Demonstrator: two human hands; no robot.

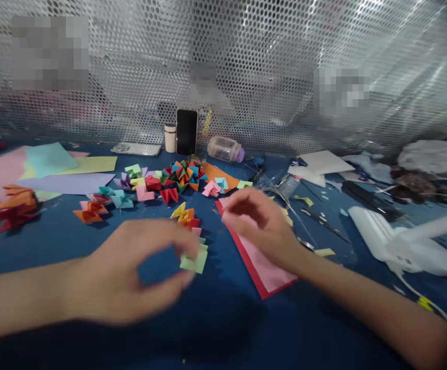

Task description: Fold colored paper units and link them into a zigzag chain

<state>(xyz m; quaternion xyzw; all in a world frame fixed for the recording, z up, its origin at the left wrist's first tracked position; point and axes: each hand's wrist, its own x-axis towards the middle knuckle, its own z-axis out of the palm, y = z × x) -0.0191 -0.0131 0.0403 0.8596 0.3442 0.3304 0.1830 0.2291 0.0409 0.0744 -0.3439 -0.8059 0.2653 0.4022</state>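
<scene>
My left hand, blurred, is over the near left of the table with thumb and fingers apart in a curve. Its fingertips are beside a pale green folded paper piece at the near end of a short row of folded pieces. Whether they touch it I cannot tell. Bent loosely, my right hand hovers over a pink paper strip that lies on a red paper strip. Nothing shows between its fingers. Behind my hands lie several folded pieces and a multicoloured folded cluster.
Coloured sheets lie at the left. A phone stands at the back beside a cream container, near a tipped jar. Scissors, scraps and a white device lie at the right. Perforated silvery sheeting closes the back.
</scene>
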